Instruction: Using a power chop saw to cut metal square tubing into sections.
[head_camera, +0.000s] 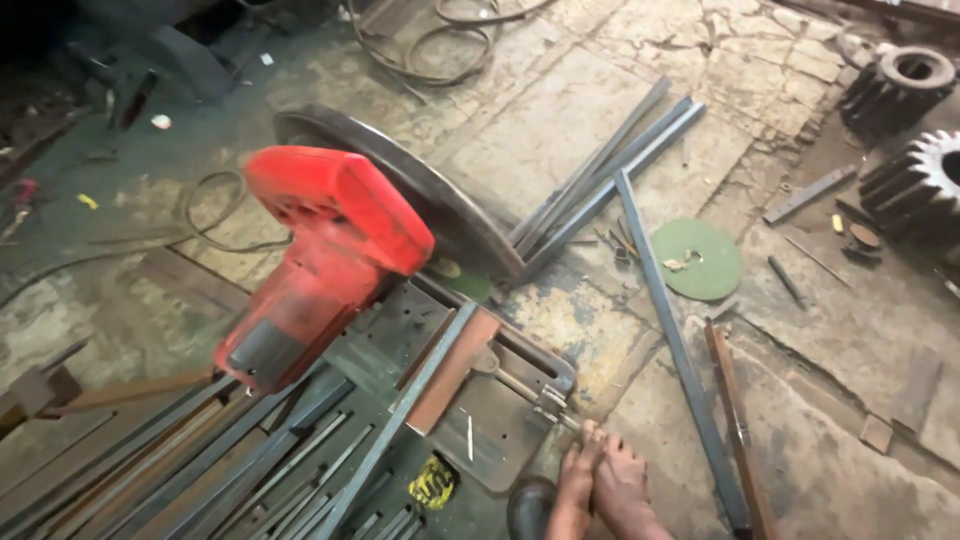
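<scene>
Head view of a metal-cutting station set on a cracked stone floor (600, 110). A chop saw (330, 260) with a red motor housing stood tilted up on its hinge, so that its dark round blade guard (440, 200) hung clear of the grey steel base (480, 420). A long steel bar (400, 410) lay slantwise across that base beside a rusty flat strip (450, 370), apparently placed where the blade would come down. At the bottom edge, one hand (610, 485) rested at the vise screw (545, 400) on the front of the base, fingers together and pointing toward it; whether its grip had closed on the screw could not be told, nor which hand it was. No second hand showed. More bars (200, 470) were stacked at lower left, within reach of the saw. Other lengths (610, 170) lay fanned behind the blade, and one long bar (680, 350) ran down the floor at right. A green cutting disc (700, 262) and two toothed gears (915, 130) lay farther off.
</scene>
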